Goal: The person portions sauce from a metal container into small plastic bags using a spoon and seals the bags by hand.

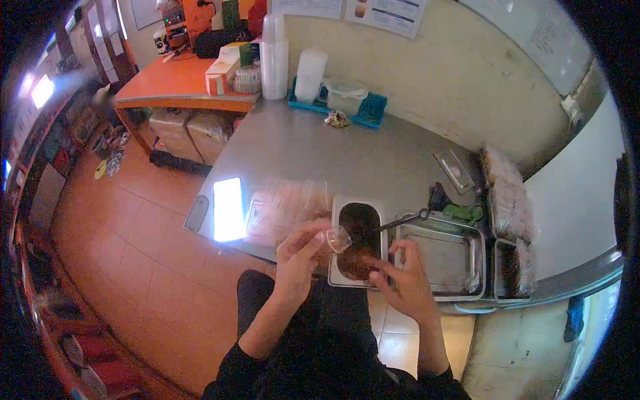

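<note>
My left hand (303,252) pinches a small clear plastic cup (338,239) over the left edge of a steel container (334,270). Dark brown contents (360,223) fill much of that container. A dark-handled utensil (403,219) leans out of it to the right. My right hand (405,280) is just right of the cup, above the container's right edge, with its fingers apart and nothing seen in them. Several clear plastic cups or bags (290,203) lie in a blurred pile left of the container.
A lit phone (229,209) lies at the steel table's left edge. An empty steel tray (443,257) stands on the right, beside stacked plastic packs (508,200). At the back are a blue basket (373,112) and tall cup stacks (274,67). A person (103,100) is far left.
</note>
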{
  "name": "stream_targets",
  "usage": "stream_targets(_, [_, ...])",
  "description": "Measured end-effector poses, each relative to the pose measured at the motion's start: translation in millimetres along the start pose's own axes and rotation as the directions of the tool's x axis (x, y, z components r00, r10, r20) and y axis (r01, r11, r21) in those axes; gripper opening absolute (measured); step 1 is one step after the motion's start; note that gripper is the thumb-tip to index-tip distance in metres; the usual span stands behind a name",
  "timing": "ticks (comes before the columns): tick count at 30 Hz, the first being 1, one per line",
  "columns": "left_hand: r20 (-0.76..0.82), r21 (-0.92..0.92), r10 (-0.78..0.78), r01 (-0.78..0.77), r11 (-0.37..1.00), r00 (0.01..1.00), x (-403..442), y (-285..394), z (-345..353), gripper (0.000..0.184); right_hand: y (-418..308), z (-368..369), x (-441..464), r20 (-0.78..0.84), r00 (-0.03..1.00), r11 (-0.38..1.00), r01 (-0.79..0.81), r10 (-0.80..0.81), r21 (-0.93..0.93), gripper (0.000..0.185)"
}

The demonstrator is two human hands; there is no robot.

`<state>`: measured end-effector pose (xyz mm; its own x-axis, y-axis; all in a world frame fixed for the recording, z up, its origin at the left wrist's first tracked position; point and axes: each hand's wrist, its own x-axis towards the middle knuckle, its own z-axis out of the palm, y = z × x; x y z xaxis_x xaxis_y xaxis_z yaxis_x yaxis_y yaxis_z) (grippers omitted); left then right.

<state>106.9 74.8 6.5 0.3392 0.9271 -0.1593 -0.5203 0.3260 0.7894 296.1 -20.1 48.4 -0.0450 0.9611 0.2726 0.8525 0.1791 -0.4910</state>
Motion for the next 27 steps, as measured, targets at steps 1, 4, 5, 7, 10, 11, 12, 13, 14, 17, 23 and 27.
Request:
stream_targets(1, [-0.003, -0.003, -0.003, 0.003, 1.0, 1.0, 0, 0, -1, 0.023, 1, -1, -7, 0.008, 0.999, 0.991, 0.052, -0.052, -0.127, 0.024])
stream_targets(4, [0.02, -0.072, -0.037, 0.038, 0.997, 0.999, -1, -2, -1, 0.021, 3, -8, -22, 0.0, 0.994, 0.958, 0.104, -0.108, -0.266, 0.027])
stream_targets(5, [0.02, -0.09, -0.042, 0.043, 0.995, 0.999, -1, -1, -2, 0.021, 4, -11, -26, -0.031, 0.992, 0.953, 0.107, -0.12, -0.282, 0.028])
stream_targets(7, [0.024, -0.108, -0.049, 0.052, 0.993, 0.998, -2, -3, -1, 0.02, 9, -16, -29, -0.027, 0.99, 0.949, 0.122, -0.135, -0.29, 0.027])
stream_targets(10, [0.023, -0.074, -0.03, 0.032, 0.997, 0.999, -4, -4, 0, 0.02, 6, -23, -24, -0.028, 0.987, 0.94, 0.14, -0.156, -0.311, 0.026])
stream_targets(11, [0.005, -0.083, -0.024, 0.025, 0.996, 1.0, -6, -4, 1, 0.02, 3, -24, -22, -0.031, 0.988, 0.937, 0.136, -0.154, -0.322, 0.025])
stream_targets(12, [-0.013, -0.091, -0.019, 0.018, 0.996, 1.0, -8, -3, 3, 0.02, 0, -23, -19, -0.03, 0.987, 0.937, 0.14, -0.158, -0.321, 0.025])
stream_targets(13, [-0.016, -0.09, -0.016, 0.015, 0.996, 1.0, -11, -2, 4, 0.02, -5, -20, -16, -0.112, 0.989, 0.974, 0.07, -0.096, -0.215, 0.021])
stream_targets(14, [-0.007, -0.119, -0.016, 0.015, 0.993, 1.0, -13, -1, 5, 0.022, -10, -15, -14, -0.186, 0.982, 0.995, 0.005, -0.024, -0.1, 0.017])
stream_targets(17, [-0.004, -0.182, 0.011, -0.011, 0.983, 1.0, -24, 0, 10, 0.024, -37, 0, -3, -0.069, 0.974, 0.907, -0.173, 0.215, 0.385, 0.014])
stream_targets(23, [-0.061, -0.283, 0.214, -0.222, 0.933, 0.975, -45, 5, 10, 0.017, -74, 30, 10, 0.299, 0.906, 0.223, -0.371, 0.298, 0.901, 0.024])
stream_targets(27, [-0.078, -0.205, 0.458, -0.464, 0.862, 0.886, -57, 10, -1, 0.016, -93, 34, 17, 0.542, 0.804, -0.375, -0.437, 0.244, 0.817, 0.017])
